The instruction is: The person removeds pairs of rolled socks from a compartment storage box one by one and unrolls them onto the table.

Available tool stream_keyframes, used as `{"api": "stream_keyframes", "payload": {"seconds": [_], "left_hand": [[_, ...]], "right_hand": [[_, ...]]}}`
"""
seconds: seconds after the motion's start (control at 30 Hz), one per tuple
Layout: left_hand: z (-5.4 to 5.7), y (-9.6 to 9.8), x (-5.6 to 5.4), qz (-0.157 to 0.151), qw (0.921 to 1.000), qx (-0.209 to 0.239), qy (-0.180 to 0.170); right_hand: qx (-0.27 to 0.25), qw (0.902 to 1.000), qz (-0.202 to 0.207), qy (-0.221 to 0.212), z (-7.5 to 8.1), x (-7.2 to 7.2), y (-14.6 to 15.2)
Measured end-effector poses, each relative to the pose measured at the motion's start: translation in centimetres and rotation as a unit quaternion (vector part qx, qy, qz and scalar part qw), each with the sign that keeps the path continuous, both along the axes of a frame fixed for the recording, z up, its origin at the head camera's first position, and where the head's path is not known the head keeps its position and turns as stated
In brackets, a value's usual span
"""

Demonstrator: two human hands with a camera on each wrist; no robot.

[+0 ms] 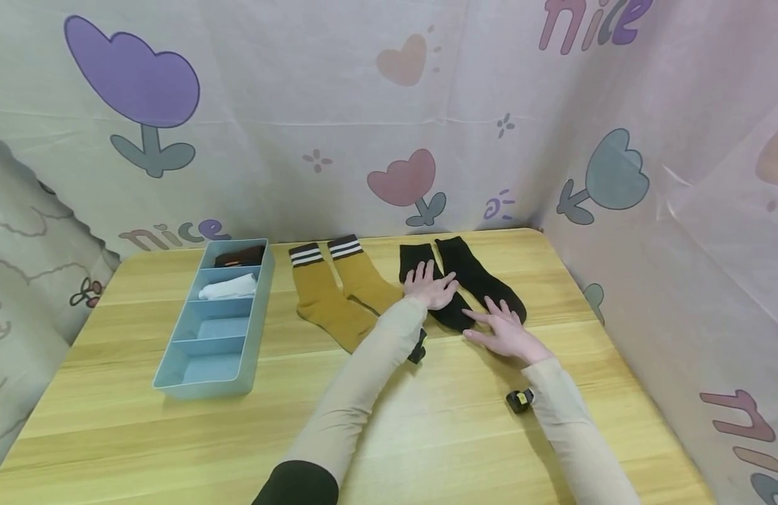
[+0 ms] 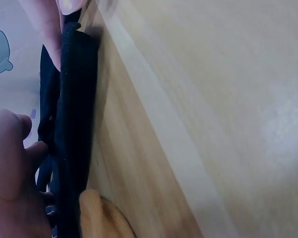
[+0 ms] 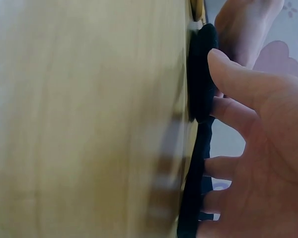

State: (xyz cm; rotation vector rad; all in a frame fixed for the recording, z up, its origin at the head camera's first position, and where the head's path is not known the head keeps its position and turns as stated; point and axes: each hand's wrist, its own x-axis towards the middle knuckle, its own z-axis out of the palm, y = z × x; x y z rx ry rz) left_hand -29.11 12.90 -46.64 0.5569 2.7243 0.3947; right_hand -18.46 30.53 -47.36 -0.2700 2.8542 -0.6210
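Observation:
Two black socks lie side by side at the back right of the table, the left sock partly covered by my left hand. That hand rests on its upper part with fingers spread. My right hand reaches over the toe ends, its fingertips at the right sock and its thumb by the left sock's toe. In the right wrist view, the thumb and fingers of the right hand touch the black fabric. The left wrist view has the left hand against a black sock.
A pair of mustard socks with striped cuffs lies left of the black pair. Further left stands a blue divided box, holding a dark brown folded item and a white one. A patterned curtain hangs behind the table.

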Motion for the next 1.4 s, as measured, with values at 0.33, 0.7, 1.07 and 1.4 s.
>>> {"api": "stream_keyframes", "payload": {"seconds": [0.33,0.7,1.07,1.4], "left_hand": [[0.0,-0.3,-0.9,0.003,0.9999,-0.012,0.005],[-0.4,-0.2,-1.6,0.000,0.9997,-0.020,0.017],[-1.7,0.2,-2.8,-0.002,0.9993,-0.037,-0.001],[-1.4,-0.1,-2.8,-0.012,0.9994,-0.026,0.018]], "right_hand": [[0.005,1.0000,0.001,-0.003,0.1,-0.9,-0.3],[0.004,1.0000,0.004,-0.006,0.4,-1.4,-0.4],[0.008,0.9999,0.003,-0.006,0.2,-1.6,-0.3],[0.009,0.9999,-0.002,-0.009,0.1,-1.9,-0.4]]}}
